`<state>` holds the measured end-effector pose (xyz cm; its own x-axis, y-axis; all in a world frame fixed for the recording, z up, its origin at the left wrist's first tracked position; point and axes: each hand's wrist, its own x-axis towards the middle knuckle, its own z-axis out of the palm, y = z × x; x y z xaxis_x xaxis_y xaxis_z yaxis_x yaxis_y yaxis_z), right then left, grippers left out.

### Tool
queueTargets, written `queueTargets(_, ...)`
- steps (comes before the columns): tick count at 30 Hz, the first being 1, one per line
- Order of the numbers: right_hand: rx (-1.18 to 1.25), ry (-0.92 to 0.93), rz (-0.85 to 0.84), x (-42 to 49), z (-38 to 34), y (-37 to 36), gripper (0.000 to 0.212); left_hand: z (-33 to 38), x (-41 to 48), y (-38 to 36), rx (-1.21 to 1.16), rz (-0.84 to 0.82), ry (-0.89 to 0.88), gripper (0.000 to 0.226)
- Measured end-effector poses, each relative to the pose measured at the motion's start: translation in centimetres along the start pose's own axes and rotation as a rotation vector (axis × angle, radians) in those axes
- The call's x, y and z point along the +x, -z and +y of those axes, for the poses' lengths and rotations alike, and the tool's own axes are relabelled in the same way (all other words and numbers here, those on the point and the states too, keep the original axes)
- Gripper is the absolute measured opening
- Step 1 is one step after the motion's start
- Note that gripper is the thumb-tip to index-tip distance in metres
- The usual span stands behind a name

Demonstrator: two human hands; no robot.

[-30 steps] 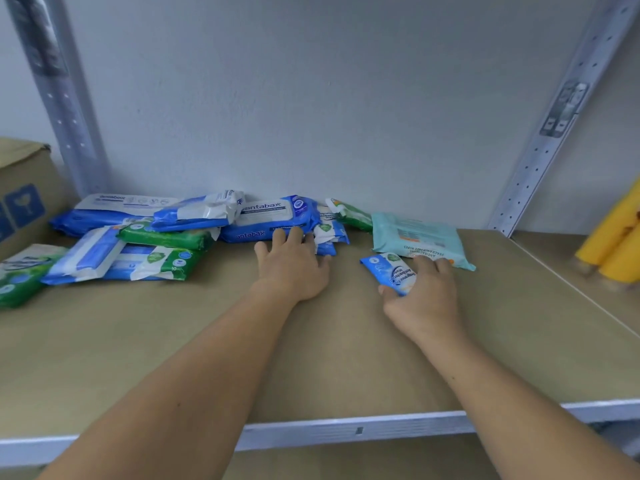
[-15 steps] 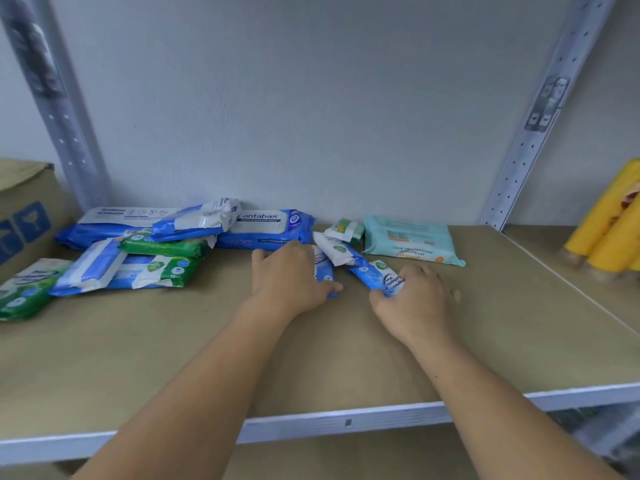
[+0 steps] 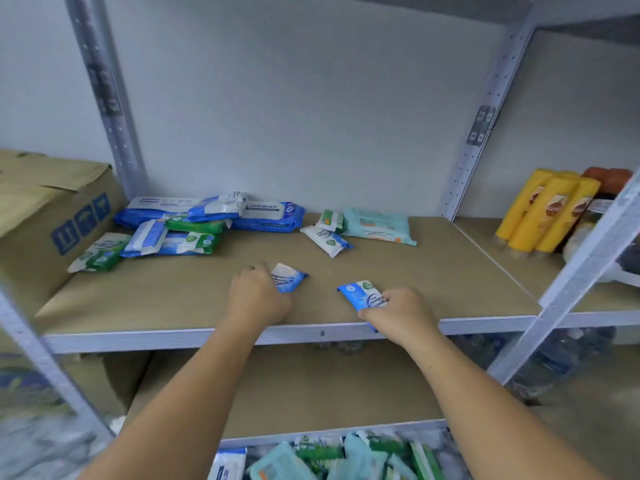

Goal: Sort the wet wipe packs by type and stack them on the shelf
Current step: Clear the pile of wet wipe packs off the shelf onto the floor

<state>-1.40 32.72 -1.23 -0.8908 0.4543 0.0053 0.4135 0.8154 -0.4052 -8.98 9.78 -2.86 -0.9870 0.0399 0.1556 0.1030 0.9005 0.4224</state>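
Even, soft, cool lighting; faint shadows; wide-angle bowing at edges; lower corners blurred, possibly motion.

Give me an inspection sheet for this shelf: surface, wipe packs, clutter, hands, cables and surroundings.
Surface: brown shelf board, metal front edge.
Job's things: heap of blue, green and white packs at back left; teal pack at back centre.
Clutter: cardboard box at left.
Hands: left hand grips a small blue pack; right hand grips a second blue pack, both near the front edge.
Cables: nothing seen.
Surroundings: yellow bottles on the right bay; more packs below.
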Motion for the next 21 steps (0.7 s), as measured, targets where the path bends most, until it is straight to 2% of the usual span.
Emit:
queueTargets(4,0.092,0.063,0.058,-4.1,1.2,2.0,0.029,0.0,-5.1,1.8,-0.123,0.015,-0.058,0.037)
queueTargets(6,0.162,0.083,0.121,-6.6,2.2,2.4,0.03,0.4,-7.9,2.4,-0.204,-0.005,-0.122,0.043)
queueTargets(8,0.233,0.083,0.159,-9.3,3.6,2.4,0.03,0.8,-10.7,2.4,-0.303,-0.068,-0.147,0.048)
queueTargets(11,0.338,0.013,0.144,-12.9,6.5,1.1,0.029,1.0,-14.5,0.6,-0.352,-0.169,-0.164,0.042)
queueTargets(14,0.353,-0.109,0.017,-15.2,9.1,-1.4,0.037,0.3,-17.9,-3.2,-0.3,-0.296,-0.149,0.038)
queueTargets(18,0.137,-0.224,-0.258,-16.7,11.8,-5.5,0.037,-2.1,-22.8,-9.2,-0.145,-0.512,-0.065,0.036)
queueTargets(21,-0.005,-0.249,-0.481,-18.8,14.3,-8.7,0.04,-4.3,-26.8,-13.6,0.009,-0.751,-0.112,0.055)
